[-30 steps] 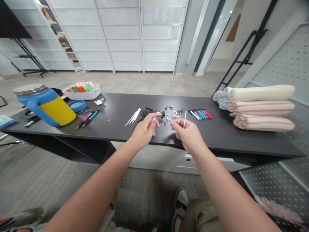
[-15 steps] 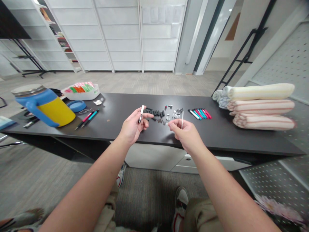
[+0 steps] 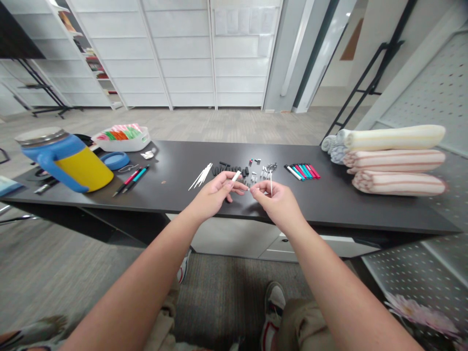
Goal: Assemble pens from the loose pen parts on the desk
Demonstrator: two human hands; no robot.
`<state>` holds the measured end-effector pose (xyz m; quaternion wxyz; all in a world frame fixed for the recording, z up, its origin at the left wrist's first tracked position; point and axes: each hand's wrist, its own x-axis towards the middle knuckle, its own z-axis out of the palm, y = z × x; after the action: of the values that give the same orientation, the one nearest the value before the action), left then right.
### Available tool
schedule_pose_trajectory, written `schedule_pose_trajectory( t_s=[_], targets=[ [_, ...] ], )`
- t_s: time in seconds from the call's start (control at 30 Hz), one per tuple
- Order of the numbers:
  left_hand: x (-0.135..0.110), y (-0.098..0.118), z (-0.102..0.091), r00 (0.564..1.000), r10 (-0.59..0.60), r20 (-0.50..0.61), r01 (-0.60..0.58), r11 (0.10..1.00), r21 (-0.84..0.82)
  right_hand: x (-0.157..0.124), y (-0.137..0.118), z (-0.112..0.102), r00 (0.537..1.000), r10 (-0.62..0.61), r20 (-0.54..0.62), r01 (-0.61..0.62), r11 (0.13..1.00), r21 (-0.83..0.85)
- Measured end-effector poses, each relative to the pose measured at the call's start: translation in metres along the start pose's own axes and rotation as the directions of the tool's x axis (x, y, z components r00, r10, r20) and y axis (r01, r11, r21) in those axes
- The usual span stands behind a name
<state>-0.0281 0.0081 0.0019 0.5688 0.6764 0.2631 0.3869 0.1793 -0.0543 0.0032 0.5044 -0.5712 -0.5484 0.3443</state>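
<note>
My left hand (image 3: 219, 189) holds a white pen barrel (image 3: 236, 176) between thumb and fingers, tilted up to the right. Close beside it, my right hand (image 3: 272, 196) is closed around a thin white stick, likely a refill (image 3: 271, 181), standing upright; its thumb and forefinger pinch a tiny part that I cannot make out. The fingertips of both hands nearly meet above the table's front half. Behind them lie black pen grips (image 3: 245, 171), small clear and metal pieces (image 3: 269, 167) and a few tiny coloured parts (image 3: 251, 161). Left of my left hand several thin white sticks (image 3: 201, 176) lie fanned out.
On the right are a row of white, teal and red pen barrels (image 3: 302, 171) and stacked rolled towels (image 3: 397, 161). Leftward stand two pens (image 3: 131, 181), a blue lid (image 3: 115, 160), a blue-yellow mug (image 3: 73, 163) and a white basket (image 3: 124, 141). The dark table's (image 3: 175, 195) front edge is near.
My left hand has moved right, towards my right hand, and turned the white barrel. The fanned white sticks are now uncovered. My right hand has shifted slightly left.
</note>
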Motion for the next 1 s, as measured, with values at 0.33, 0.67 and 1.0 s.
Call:
schedule_pose_trajectory(
  t_s=[0.33, 0.67, 1.0],
  targets=[
    [0.0004, -0.0023, -0.0001, 0.999, 0.037, -0.001, -0.037, 0.999, 0.033, 0.0016, 0.0048, 0.0012, 1.000, -0.005, -0.019, 0.005, 0.999, -0.033],
    [-0.0018, 0.0016, -0.0004, 0.998, 0.019, 0.064, -0.022, 0.999, 0.036, -0.0008, 0.0017, 0.0014, 0.999, 0.004, -0.041, -0.005, 1.000, -0.027],
    [-0.0030, 0.0025, -0.0020, 0.994, -0.014, 0.107, 0.012, 1.000, 0.016, -0.0018, 0.0029, 0.0021, 0.996, -0.007, -0.087, 0.003, 0.999, -0.045]
  ],
)
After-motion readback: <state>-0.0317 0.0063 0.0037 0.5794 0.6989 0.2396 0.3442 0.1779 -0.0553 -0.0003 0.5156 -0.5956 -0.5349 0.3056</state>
